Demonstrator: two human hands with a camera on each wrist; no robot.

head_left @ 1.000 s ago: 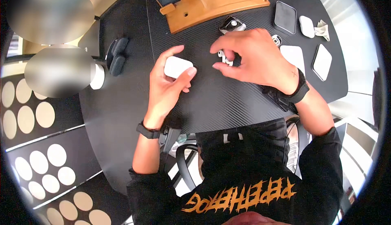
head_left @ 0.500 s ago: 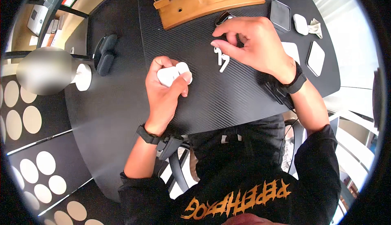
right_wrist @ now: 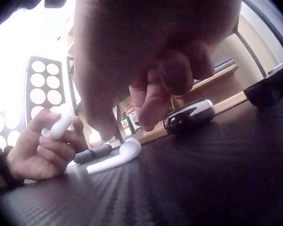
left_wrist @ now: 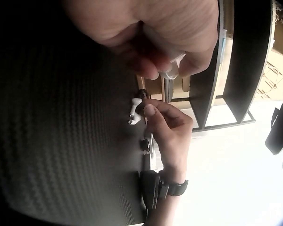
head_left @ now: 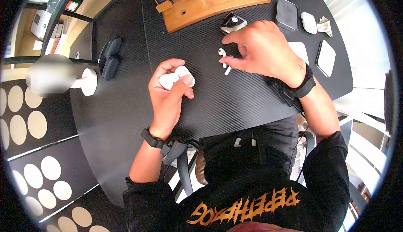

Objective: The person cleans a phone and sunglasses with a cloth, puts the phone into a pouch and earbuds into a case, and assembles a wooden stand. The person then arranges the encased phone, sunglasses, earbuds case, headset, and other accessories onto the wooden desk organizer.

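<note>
My left hand (head_left: 164,99) grips a white earbud case (head_left: 168,81), its lid swung up and the thumb on it. In the right wrist view the case (right_wrist: 61,126) shows between the fingertips of that hand. Two white wireless earbuds, one of them the upper earbud (head_left: 221,52), lie on the black desk (head_left: 210,102). Over them hovers my right hand (head_left: 266,53), thumb and forefinger parted and nothing held between them. The right wrist view shows one earbud (right_wrist: 118,157) lying on the desk under these fingers.
Just beyond the right hand sits a shiny black device (head_left: 233,22). A wooden stand (head_left: 214,5) stands at the back. To the right lie a dark tray (head_left: 287,13), a white rounded case (head_left: 309,23) and a white slab (head_left: 325,59). A dark glasses-like item (head_left: 111,57) rests at left.
The case in the left hand went from closed to lid up. The right hand has shifted slightly and stays over the earbuds, which still lie on the desk. The head view has turned a little.
</note>
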